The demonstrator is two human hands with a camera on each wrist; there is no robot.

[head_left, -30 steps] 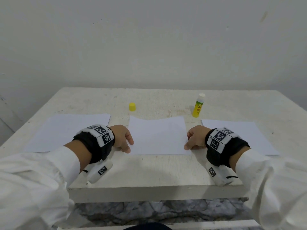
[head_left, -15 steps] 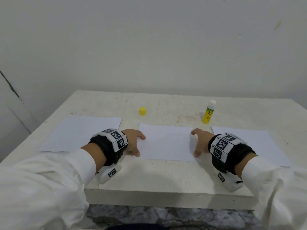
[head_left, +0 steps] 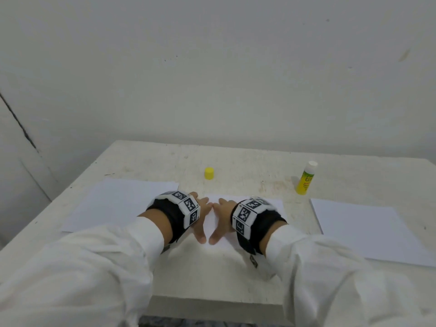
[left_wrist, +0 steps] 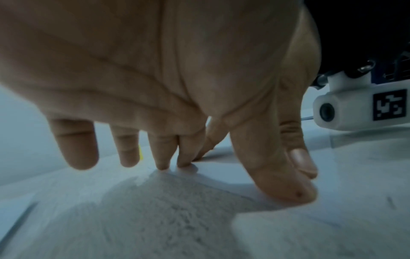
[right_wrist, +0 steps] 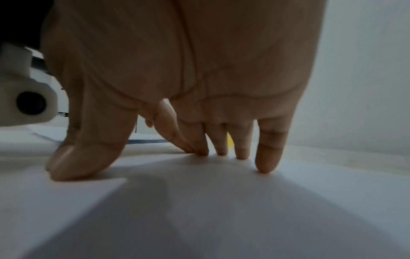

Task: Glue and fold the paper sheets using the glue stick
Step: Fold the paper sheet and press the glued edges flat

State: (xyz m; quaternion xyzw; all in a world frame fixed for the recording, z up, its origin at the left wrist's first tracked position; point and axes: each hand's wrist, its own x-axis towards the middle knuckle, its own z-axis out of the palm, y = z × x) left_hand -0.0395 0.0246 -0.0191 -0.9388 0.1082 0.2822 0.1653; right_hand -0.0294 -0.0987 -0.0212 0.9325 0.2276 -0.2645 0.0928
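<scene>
A white middle sheet [head_left: 276, 205] lies on the table, mostly covered by both hands. My left hand [head_left: 203, 215] and right hand [head_left: 220, 217] press flat on it side by side, fingers straight and spread, thumbs nearly meeting at its near edge. In the left wrist view the left fingertips [left_wrist: 163, 165] and thumb touch the paper [left_wrist: 224, 173]. In the right wrist view the right fingertips [right_wrist: 241, 155] press the sheet [right_wrist: 199, 201]. The uncapped yellow glue stick [head_left: 306, 178] stands upright at the back right. Its yellow cap [head_left: 209, 173] sits at the back centre.
A second white sheet [head_left: 118, 204] lies at the left and a third [head_left: 368, 230] at the right of the white table [head_left: 236, 161]. A plain wall stands behind. The table's front edge is just below my wrists.
Both hands moved inward from the sheet's left and right edges to its middle, fingers now spread flat on it. The head camera tilted up and shifted left.
</scene>
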